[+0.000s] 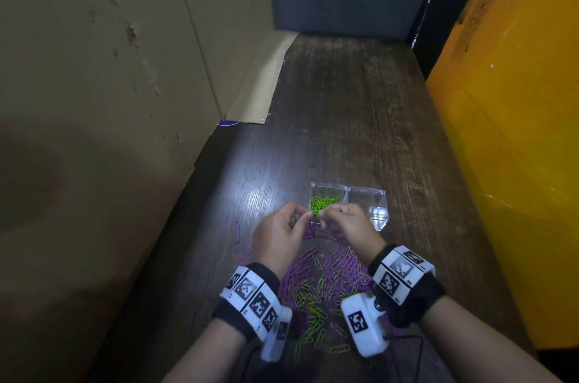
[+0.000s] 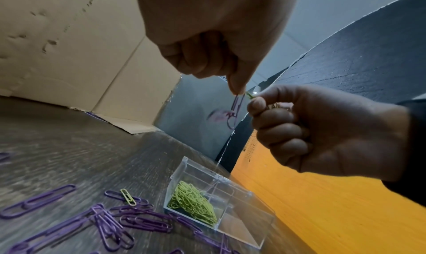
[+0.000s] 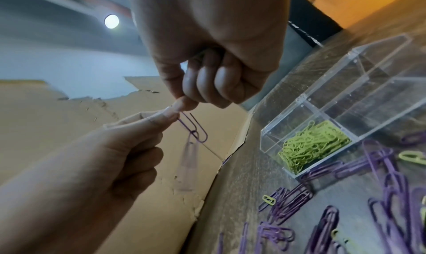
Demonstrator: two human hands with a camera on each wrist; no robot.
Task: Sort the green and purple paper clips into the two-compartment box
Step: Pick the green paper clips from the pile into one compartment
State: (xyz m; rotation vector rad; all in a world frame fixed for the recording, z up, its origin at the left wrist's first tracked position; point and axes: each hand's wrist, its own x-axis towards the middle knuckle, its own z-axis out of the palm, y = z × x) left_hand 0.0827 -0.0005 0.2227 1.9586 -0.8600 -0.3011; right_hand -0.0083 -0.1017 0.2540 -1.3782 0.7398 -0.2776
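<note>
Bare forearms, no sleeves. Each wrist wears a black fabric wristband [image 1: 416,298] wrapped by a white segmented band of square black-and-white fiducial markers [image 1: 255,296]. A white rounded plastic camera housing [image 1: 365,324] with its own marker sits under each wrist; thin black cables [image 1: 419,348] trail from them. Both hands [image 1: 275,235] bare, no gloves or rings visible.

- No words, brand names or numbers can be read in any of the three views.
- The only sign-like marks are black-and-white square coded patterns on the white blocks of the left wristband [image 1: 252,296] and the right wristband [image 1: 399,273]; they carry no letters or digits.
- One more such pattern sits on the white camera housing [image 1: 363,324] at the right wrist.
- Tiny dark specks beside some patterns are too small to read.
</note>
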